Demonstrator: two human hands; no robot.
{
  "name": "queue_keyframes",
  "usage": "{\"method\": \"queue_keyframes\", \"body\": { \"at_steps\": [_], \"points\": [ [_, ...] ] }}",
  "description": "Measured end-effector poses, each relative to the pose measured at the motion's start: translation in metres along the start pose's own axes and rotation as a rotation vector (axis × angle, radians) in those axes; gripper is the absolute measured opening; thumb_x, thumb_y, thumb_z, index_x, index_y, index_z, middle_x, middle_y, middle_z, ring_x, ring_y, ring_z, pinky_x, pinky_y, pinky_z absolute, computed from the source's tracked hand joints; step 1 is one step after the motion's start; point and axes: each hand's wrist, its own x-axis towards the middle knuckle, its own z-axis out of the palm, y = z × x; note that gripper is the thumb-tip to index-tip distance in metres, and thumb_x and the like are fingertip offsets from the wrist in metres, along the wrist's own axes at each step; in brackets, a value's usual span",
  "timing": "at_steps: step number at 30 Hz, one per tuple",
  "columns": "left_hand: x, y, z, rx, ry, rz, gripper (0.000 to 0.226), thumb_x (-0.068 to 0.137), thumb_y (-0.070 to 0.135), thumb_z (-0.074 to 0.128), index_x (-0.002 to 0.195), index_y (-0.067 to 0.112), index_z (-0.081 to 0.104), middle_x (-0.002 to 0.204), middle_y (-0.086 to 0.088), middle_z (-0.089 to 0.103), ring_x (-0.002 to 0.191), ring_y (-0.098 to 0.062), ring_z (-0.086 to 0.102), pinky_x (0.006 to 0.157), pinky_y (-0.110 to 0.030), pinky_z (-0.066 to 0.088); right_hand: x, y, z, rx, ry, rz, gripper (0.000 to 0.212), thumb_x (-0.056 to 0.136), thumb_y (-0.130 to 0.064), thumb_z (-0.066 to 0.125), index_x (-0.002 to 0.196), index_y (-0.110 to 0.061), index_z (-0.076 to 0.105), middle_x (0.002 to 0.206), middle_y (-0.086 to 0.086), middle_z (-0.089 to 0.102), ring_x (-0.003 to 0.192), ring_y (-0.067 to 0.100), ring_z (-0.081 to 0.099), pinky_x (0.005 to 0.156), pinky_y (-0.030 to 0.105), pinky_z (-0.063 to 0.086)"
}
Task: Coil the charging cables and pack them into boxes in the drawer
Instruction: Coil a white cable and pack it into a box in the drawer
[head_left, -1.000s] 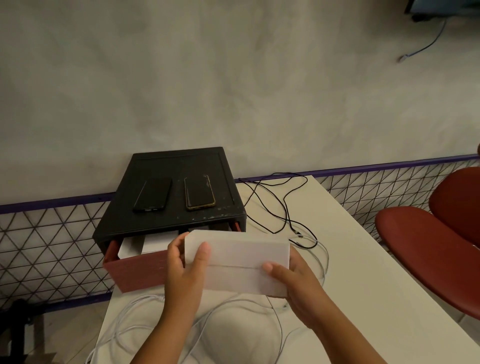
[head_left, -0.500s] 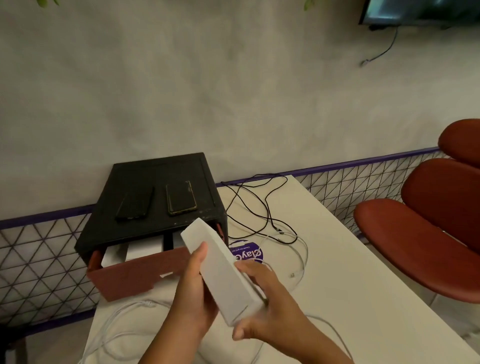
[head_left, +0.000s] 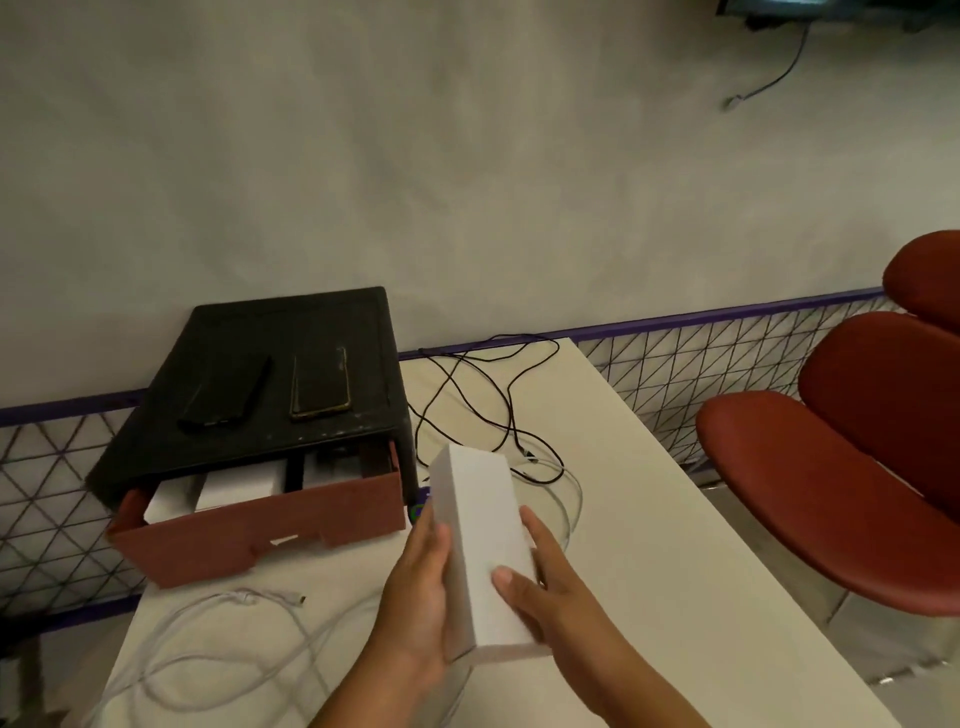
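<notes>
I hold a white box (head_left: 483, 519) lengthwise above the white table (head_left: 649, 545), its far end pointing away from me. My left hand (head_left: 415, 592) grips its left side and my right hand (head_left: 540, 587) grips its right side, thumb on top. To the left, the red drawer (head_left: 260, 530) stands pulled out of a black cabinet (head_left: 249, 364), with white boxes (head_left: 234, 491) inside. A loose white cable (head_left: 208, 639) sprawls on the table at the front left. A black cable (head_left: 467, 400) lies tangled beyond the box, beside another white cable (head_left: 566, 499).
Two dark phones (head_left: 317, 384) lie on top of the black cabinet. A red chair (head_left: 831, 467) stands close to the table's right edge. A purple sticker (head_left: 415, 512) shows on the table just beside the drawer. A wall runs behind the table.
The box has turned from crosswise a second ago to lengthwise, and has come lower and to the right of the drawer. Both hands kept hold of it. The view has shifted left.
</notes>
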Motion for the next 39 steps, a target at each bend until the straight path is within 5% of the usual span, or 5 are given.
{"method": "queue_keyframes", "body": {
  "at_steps": [11, 17, 21, 27, 39],
  "points": [
    [0.012, -0.097, 0.036, 0.412, -0.058, -0.229, 0.027, 0.098, 0.004, 0.037, 0.115, 0.013, 0.057, 0.102, -0.01, 0.063, 0.083, -0.017, 0.062, 0.07, -0.019, 0.052, 0.016, 0.059, -0.087, -0.258, 0.171, 0.154, 0.085, 0.05, -0.06, 0.06, 0.126, -0.025, 0.042, 0.116, -0.006, 0.058, 0.1, 0.011, 0.06, 0.073, 0.02, 0.05],
    [0.014, -0.127, 0.039, 0.593, -0.103, -0.288, 0.048, 0.082, -0.003, 0.042, 0.122, 0.019, 0.055, 0.103, -0.002, 0.067, 0.099, -0.02, 0.062, 0.095, -0.034, 0.049, 0.019, 0.082, -0.106, -0.38, 0.131, 0.26, 0.049, 0.079, -0.043, 0.064, 0.118, -0.025, 0.042, 0.113, -0.004, 0.058, 0.097, 0.01, 0.059, 0.072, 0.018, 0.047],
    [0.013, -0.13, 0.042, 0.776, -0.148, -0.24, 0.061, 0.082, -0.009, 0.039, 0.132, 0.025, 0.045, 0.109, 0.006, 0.059, 0.1, -0.008, 0.056, 0.083, -0.009, 0.045, 0.035, 0.126, -0.12, -0.614, 0.179, 0.288, 0.066, 0.068, -0.066, 0.057, 0.11, -0.015, 0.054, 0.109, 0.006, 0.06, 0.098, 0.022, 0.06, 0.082, 0.037, 0.052],
    [0.018, -0.139, 0.036, 0.849, -0.15, -0.202, 0.061, 0.082, -0.003, 0.046, 0.134, 0.029, 0.041, 0.12, 0.006, 0.057, 0.103, -0.006, 0.054, 0.083, -0.006, 0.043, 0.031, 0.11, -0.109, -0.77, 0.225, 0.314, 0.037, 0.089, -0.029, 0.052, 0.12, -0.01, 0.048, 0.119, 0.011, 0.048, 0.108, 0.025, 0.047, 0.097, 0.036, 0.04],
    [0.057, -0.045, -0.046, -0.119, 0.307, -0.186, 0.019, 0.094, 0.019, 0.053, 0.112, 0.013, 0.054, 0.104, -0.005, 0.058, 0.091, -0.02, 0.055, 0.071, -0.03, 0.044, 0.071, 0.045, -0.046, -0.783, 0.294, 0.009, 0.051, 0.089, -0.022, 0.058, 0.137, -0.022, 0.04, 0.138, 0.006, 0.038, 0.126, 0.024, 0.039, 0.106, 0.034, 0.03]
  ]
}}
